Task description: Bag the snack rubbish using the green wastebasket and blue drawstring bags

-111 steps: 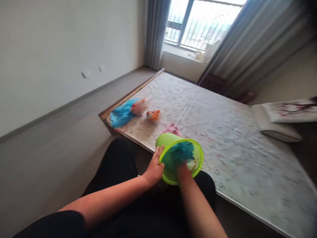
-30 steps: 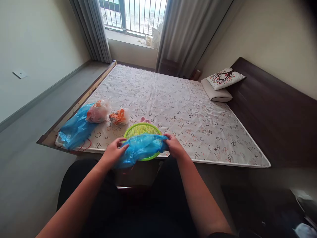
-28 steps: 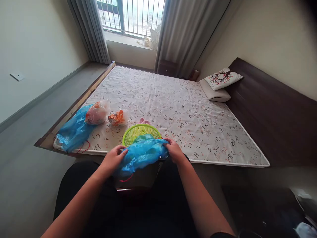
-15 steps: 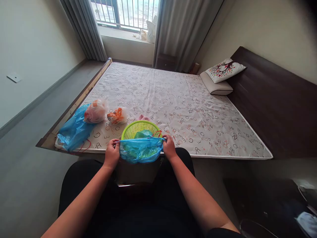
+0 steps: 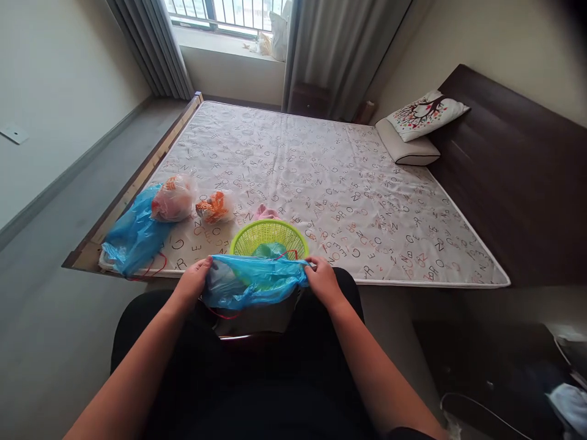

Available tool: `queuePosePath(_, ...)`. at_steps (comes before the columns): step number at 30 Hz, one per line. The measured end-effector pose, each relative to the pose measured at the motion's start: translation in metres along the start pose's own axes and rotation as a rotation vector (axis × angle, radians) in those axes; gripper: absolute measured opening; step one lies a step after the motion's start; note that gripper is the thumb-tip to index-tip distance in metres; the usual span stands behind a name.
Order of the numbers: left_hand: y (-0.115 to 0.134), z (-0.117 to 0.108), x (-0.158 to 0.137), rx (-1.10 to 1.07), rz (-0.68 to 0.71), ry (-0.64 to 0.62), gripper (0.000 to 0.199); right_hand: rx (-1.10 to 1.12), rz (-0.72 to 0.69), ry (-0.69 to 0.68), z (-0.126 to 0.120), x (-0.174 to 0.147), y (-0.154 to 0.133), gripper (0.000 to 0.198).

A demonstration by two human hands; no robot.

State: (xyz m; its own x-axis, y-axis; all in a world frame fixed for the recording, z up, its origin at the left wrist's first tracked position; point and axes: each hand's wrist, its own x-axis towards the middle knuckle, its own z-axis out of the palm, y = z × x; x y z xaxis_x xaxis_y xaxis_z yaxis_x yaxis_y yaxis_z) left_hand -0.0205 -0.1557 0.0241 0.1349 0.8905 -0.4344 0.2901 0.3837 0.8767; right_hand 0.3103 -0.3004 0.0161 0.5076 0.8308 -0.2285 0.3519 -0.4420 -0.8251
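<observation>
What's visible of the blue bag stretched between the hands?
The blue bag is thin, translucent film, plastic by its look, with red cord at top and bottom. The left hand pinches one end, the right hand the other, holding its upper edge nearly straight; the rest hangs loose before the green basket, hiding part of it. Contact with the basket can't be judged.

A translucent blue plastic bag (image 5: 259,287) with red string stretches wide across the lime-green mesh basket's (image 5: 266,231) near side.

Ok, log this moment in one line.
left hand: holds stretched blue bag; right hand: holds its other end; green basket: behind bag, near rim hidden; pink cloth: beyond basket
</observation>
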Motion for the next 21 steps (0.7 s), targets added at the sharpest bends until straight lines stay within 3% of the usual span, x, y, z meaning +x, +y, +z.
queuePosePath(4, 0.029, 0.004, -0.006, -0.124, -0.007, -0.002, 0.067, -0.244, -0.103, 0.113, 0.002, 0.006, -0.018, 0.032)
queuePosePath(7, 0.044, 0.01, -0.009, -0.319, -0.099, -0.093, 0.061, -0.318, -0.176, 0.145, 0.0, 0.018, -0.028, 0.031)
queuePosePath(10, 0.048, 0.013, -0.007, -0.397, -0.09, -0.21, 0.062, -0.198, -0.15, 0.161, -0.006, 0.032, -0.032, 0.028)
queuePosePath(12, 0.044, 0.013, -0.004, -0.373, -0.031, -0.204, 0.069, -0.003, -0.064, 0.115, -0.009, 0.04, -0.032, 0.027)
queuePosePath(15, 0.035, 0.014, -0.003, -0.237, 0.052, 0.002, 0.072, 0.363, 0.109, 0.025, -0.01, 0.044, -0.031, 0.026)
queuePosePath(18, 0.026, 0.022, -0.019, 0.101, 0.296, 0.377, 0.058, 0.669, 0.251, -0.042, -0.007, 0.039, -0.032, 0.028)
queuePosePath(19, 0.023, 0.026, -0.029, 0.221, 0.384, 0.45, 0.052, 0.746, 0.274, -0.045, -0.006, 0.036, -0.033, 0.03)
queuePosePath(21, 0.02, 0.038, -0.052, 0.383, 0.463, 0.403, 0.045, 0.873, 0.291, -0.03, -0.004, 0.029, -0.034, 0.031)
